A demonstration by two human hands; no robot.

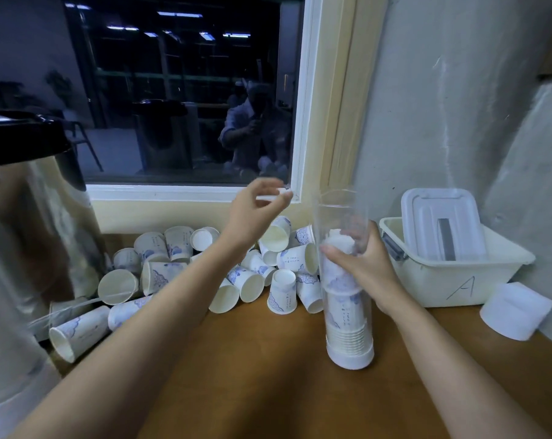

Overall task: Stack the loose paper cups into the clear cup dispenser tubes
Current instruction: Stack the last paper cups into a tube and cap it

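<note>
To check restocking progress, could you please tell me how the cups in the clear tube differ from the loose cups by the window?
Tube cups are nested in an upright column; loose cups lie scattered, mostly on their sides. Tube cups sit inside the clear tube, gripped by the right hand; loose cups lie on the table. Both are white with blue print.

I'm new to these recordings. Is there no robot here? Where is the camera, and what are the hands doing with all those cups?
There is no machine. These are a person's two bare hands, filmed by one wide-angle camera worn on the head and looking down. The right hand grips a clear dispenser tube that stands upright on the wooden table and is partly filled with stacked cups. The left hand is raised above the pile of loose paper cups by the window, its fingers pinching a white object too blurred to name. A white tub marked A sits to the right.
</note>
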